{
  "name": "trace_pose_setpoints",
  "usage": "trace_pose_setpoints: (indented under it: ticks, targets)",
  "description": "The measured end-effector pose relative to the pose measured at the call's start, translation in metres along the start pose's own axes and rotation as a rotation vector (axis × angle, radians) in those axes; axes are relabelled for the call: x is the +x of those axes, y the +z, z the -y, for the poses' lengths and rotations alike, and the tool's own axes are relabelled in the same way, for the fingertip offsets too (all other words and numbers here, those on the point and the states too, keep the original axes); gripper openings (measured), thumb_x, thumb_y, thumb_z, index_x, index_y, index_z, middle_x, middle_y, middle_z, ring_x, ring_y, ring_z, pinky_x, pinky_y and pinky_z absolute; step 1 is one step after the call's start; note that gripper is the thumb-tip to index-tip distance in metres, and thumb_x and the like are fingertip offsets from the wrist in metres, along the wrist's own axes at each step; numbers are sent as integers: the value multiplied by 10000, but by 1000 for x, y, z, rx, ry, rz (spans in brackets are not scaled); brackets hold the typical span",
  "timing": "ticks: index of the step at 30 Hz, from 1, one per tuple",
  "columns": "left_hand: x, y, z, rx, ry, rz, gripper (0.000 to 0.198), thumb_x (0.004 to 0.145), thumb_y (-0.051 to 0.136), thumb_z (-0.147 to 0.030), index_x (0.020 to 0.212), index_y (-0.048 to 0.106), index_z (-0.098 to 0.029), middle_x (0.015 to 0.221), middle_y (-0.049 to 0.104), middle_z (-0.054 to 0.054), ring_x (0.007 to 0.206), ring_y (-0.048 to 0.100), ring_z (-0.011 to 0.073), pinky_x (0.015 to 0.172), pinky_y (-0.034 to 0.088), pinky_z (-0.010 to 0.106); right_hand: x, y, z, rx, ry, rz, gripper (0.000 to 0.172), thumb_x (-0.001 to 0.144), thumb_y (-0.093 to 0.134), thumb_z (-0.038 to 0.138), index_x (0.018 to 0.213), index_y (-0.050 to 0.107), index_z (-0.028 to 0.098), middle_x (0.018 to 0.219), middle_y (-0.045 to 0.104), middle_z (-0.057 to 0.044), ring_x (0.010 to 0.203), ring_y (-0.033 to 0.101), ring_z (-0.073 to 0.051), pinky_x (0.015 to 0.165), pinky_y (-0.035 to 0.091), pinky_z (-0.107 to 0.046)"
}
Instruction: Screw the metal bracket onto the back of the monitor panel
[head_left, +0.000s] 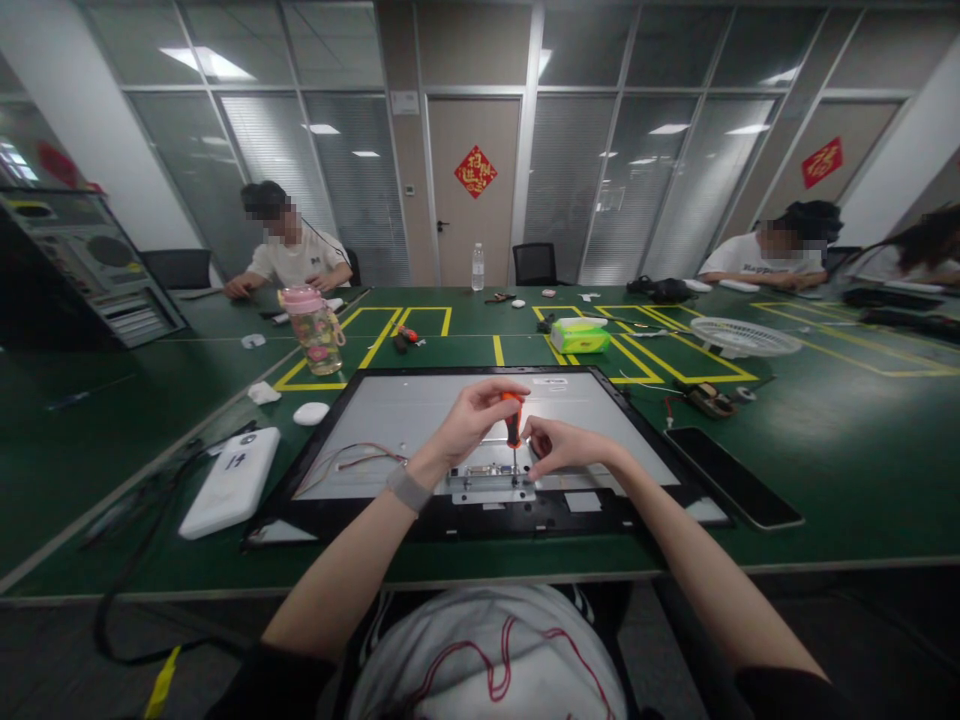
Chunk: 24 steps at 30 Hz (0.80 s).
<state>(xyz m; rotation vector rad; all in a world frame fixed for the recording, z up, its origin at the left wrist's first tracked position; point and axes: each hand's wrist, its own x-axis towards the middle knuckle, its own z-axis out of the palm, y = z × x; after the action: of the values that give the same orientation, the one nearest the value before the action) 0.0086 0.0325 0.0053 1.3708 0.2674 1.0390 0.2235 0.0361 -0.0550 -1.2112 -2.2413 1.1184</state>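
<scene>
An orange and black screwdriver (513, 428) stands upright, its shaft pointing down at a metal bracket (480, 484) with connectors. My left hand (480, 412) is closed on the top of its handle. My right hand (559, 445) is curled beside the shaft, fingertips close to the bracket; whether it pinches a small part or steadies the shaft is hidden. Beneath both hands lies a flat display panel (630, 440) with a black frame and a grey metal back. Thin coloured wires (360, 455) run over its left side.
Left of the panel lie a white phone-like device (231, 483) and a pink-lidded bottle (313, 330). A black phone (733, 477) lies on the right. Farther back are a tissue pack (580, 335), a white round basket (745, 337) and a second screwdriver (407, 333). People sit across the table.
</scene>
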Motion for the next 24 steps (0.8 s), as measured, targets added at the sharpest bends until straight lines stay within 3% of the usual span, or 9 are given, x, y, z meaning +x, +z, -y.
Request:
trace_pose_setpoints:
  ticks: [5, 9, 13, 19, 24]
  targets:
    - [1, 0, 0, 94, 84, -27, 136, 704, 769, -286, 768, 720, -177, 778, 550, -4, 662, 502, 73, 599, 404, 192, 0, 0, -1, -2, -12, 2, 638, 585, 825, 521, 980, 448, 191, 640, 501, 86, 581, 473, -116, 514, 342, -236]
    - [1, 0, -1, 45, 36, -13, 193, 765, 713, -328, 873, 705, -168, 776, 586, 8, 654, 536, 87, 631, 422, 221, 0, 0, 2, -1, -3, 1, 634, 582, 826, 524, 971, 448, 195, 634, 492, 88, 579, 472, -116, 516, 342, -237]
    - [1, 1, -3, -95, -15, 14, 217, 830, 624, -332, 920, 661, -138, 808, 651, 57, 773, 602, 152, 739, 450, 283, -1, 0, 5, 10, 14, 8, 634, 576, 830, 514, 965, 450, 189, 637, 494, 83, 581, 475, -120, 514, 346, -240]
    - [1, 2, -1, 1, 22, 2, 232, 745, 734, -352, 820, 668, -143, 792, 611, 20, 713, 558, 109, 679, 420, 235, 0, 0, 3, 4, 10, 5, 647, 572, 830, 516, 978, 448, 188, 629, 504, 85, 572, 472, -115, 509, 347, -234]
    - [1, 2, -1, -141, -27, 31, 212, 848, 612, -333, 952, 628, -149, 803, 643, 45, 763, 594, 144, 736, 443, 277, 0, 0, 2, -2, 23, 4, 660, 558, 830, 539, 977, 456, 193, 642, 501, 82, 587, 486, -123, 522, 353, -241]
